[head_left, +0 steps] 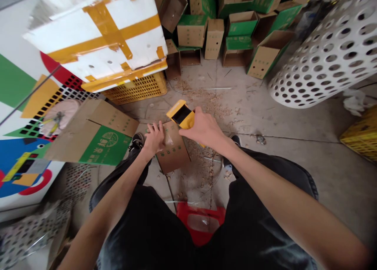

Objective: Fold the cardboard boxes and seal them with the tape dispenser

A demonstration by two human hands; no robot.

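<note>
My right hand is shut around a yellow tape dispenser with a black face, holding it just above a small brown cardboard box. The box lies on the floor between my feet, and green print marks its near corner. My left hand presses on the box's far left edge with the fingers spread. A strip of clear tape may lie on the box top, but it is too faint to be sure.
Stacked green-and-brown cardboard boxes fill the far side. A taped white foam box sits on a yellow plastic crate. A large cardboard box stands at left, a white perforated roll at right. Wood shavings litter the concrete floor.
</note>
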